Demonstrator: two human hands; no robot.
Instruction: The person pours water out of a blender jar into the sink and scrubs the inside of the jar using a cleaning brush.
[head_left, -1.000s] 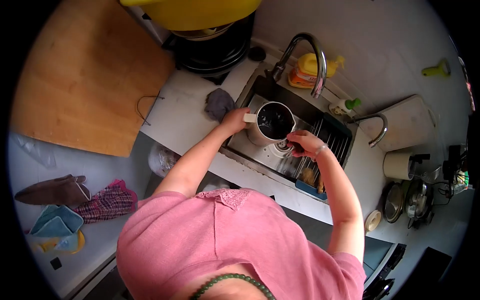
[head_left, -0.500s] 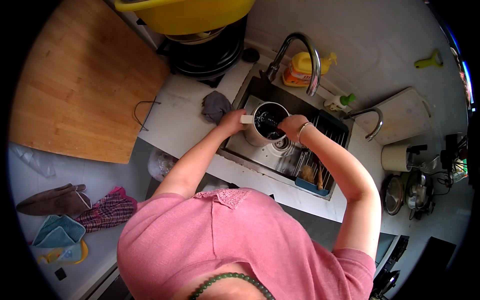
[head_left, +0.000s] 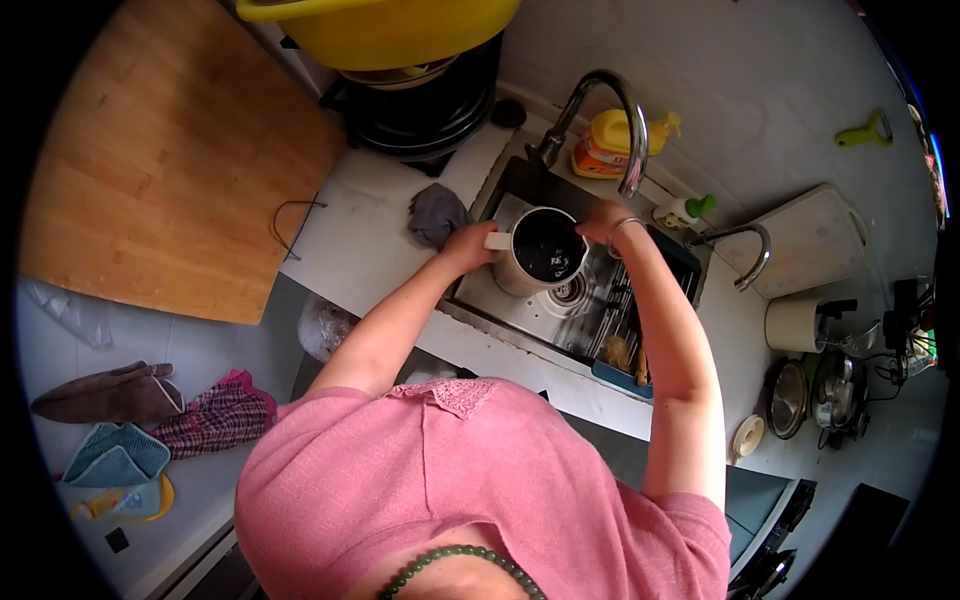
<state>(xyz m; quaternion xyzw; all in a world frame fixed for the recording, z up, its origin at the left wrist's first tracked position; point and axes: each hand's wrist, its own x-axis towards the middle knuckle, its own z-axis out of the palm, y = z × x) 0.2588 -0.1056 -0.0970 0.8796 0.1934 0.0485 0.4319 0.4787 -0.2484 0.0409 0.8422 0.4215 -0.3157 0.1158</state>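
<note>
A light-coloured pitcher [head_left: 513, 277] with a white handle [head_left: 497, 241] is over the sink, its mouth facing up. Its inside is dark, with shiny highlights like liquid. My left hand [head_left: 468, 250] is closed around the handle. At the pitcher's right rim is my right hand [head_left: 602, 220], its fingers bunched; whatever they grip is hidden. Below lies the metal sink [head_left: 490, 309] with its drain [head_left: 570, 290]. A dark grey cloth [head_left: 437, 216] rests on the counter beside my left hand.
The curved faucet [head_left: 638, 150] arches just beyond my right hand. A yellow bottle [head_left: 608, 140] and a green-topped bottle [head_left: 683, 211] stand behind the sink. A rack with a brush [head_left: 616, 352] sits at the sink's right. A wooden board [head_left: 170, 160] is at left, near a stove [head_left: 420, 120].
My right hand has drawn out of the pitcher's mouth and moved up and right to its rim. My left hand keeps its hold on the handle.
</note>
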